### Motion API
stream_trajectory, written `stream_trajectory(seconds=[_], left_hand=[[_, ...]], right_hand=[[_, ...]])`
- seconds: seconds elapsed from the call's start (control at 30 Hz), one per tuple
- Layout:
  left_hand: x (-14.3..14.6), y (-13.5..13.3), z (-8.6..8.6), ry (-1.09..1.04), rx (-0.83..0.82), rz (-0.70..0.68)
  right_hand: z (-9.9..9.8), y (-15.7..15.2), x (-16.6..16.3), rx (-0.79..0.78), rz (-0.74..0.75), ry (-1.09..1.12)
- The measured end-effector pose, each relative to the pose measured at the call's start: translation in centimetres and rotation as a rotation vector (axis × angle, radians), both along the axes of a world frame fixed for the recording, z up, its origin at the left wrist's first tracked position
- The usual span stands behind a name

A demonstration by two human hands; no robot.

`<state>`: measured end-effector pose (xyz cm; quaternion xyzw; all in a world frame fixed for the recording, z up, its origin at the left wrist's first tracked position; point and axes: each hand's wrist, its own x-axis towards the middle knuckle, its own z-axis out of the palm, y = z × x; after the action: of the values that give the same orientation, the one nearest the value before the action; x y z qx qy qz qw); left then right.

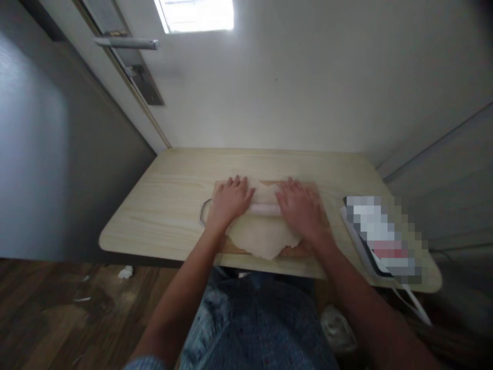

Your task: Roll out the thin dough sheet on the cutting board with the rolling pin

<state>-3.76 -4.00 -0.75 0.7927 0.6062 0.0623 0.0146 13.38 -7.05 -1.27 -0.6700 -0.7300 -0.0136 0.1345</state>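
Step in hand, as judged: flattening a pale dough sheet point(265, 237) with a rolling pin point(265, 209). The sheet lies on a wooden board point(232, 248) at the middle of the table point(154, 205), its outline ragged, its near lip reaching about the board's near edge.

Hands: left hand point(231, 200) and right hand point(298, 203) are palm-down, one over each end of the pin, fingers extended and pointing away from the body rather than curled round it. The pin's middle shows between them. Pressure cannot be told.

Technique notes: equal weight from both palms should keep the thickness even; the pin is best held level and rolled from the middle outward, easing off near the rim. Turning the sheet between passes would likely even out the ragged outline. Overrunning the near lip could drag or fold it.

Surroundings: metal handle point(201, 213) at the board's left side, near the left wrist. A device, partly blurred out, on a white base point(356, 241) lies to the right, apart from the board; white cable point(418, 304) hangs off the table there. Only the right forearm, if swung outward, seems likely to meet these. White door point(269, 103) behind the table limits forward reach.
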Motion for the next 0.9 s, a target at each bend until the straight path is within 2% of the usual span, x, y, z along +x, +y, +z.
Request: stream_trajectory(seconds=[0.1, 0.2, 0.33, 0.47, 0.57, 0.63, 0.7, 0.8, 0.9], left_hand=[[0.3, 2.6, 0.6, -0.009, -0.113, 0.045], [0.1, 1.9, 0.9, -0.005, -0.108, 0.015], [-0.3, -3.6, 0.3, -0.005, 0.021, -0.052], [-0.4, -9.7, -0.5, -0.019, 0.135, 0.02], [-0.2, -11.1, -0.7, -0.018, 0.161, 0.062], [0.1, -10.0, -0.6, 0.004, 0.164, 0.082], [0.3, -7.4, -0.4, 0.018, 0.167, 0.091], [0.5, -1.9, 0.1, -0.028, 0.186, 0.082], [0.3, 3.5, 0.6, -0.11, 0.133, 0.087]], right_hand=[[1.0, 2.9, 0.4, -0.135, -0.012, -0.014], [1.1, 2.5, 0.4, -0.129, 0.01, -0.013], [-0.2, -3.0, 0.1, 0.045, 0.036, -0.006], [-1.5, -8.7, -0.2, 0.116, 0.028, 0.008], [-1.9, -9.7, -0.4, 0.125, 0.019, -0.003], [-1.8, -8.2, -0.4, 0.128, 0.018, -0.014], [-1.4, -5.4, -0.5, 0.135, 0.015, -0.016], [-0.5, 0.1, -0.7, 0.12, -0.023, 0.015], [0.4, 4.9, -0.7, 0.053, -0.043, 0.03]])
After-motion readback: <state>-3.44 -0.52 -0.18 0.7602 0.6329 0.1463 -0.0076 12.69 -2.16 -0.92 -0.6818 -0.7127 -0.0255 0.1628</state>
